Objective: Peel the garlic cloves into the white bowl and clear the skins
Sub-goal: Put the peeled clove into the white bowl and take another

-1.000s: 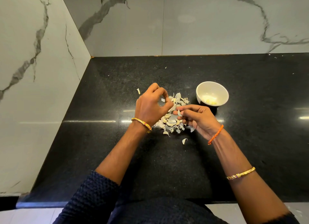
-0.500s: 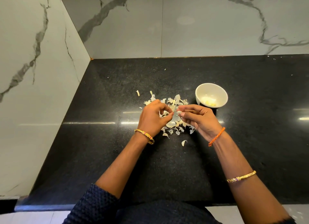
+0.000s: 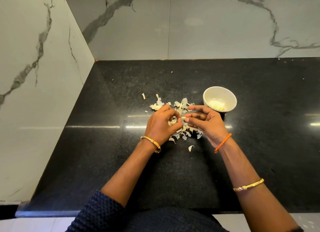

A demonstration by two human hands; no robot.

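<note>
So, hands: left hand (image 3: 161, 123) and right hand (image 3: 206, 121) both pinch one garlic clove (image 3: 183, 118)
skins (image 3: 180, 107): piled underneath
bowl (image 3: 219, 100): just right of pile

A pale garlic clove (image 3: 183, 118) sits just left of the white bowl (image 3: 230, 100), above scattered papery skins (image 3: 180, 136); peeled cloves (image 3: 217, 106) lie inside the bowl.

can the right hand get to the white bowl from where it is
Probably yes. The right hand sits just beside the white bowl, with only bare counter between them; it pinches a garlic clove, but the bowl's mouth is uncovered.
</note>
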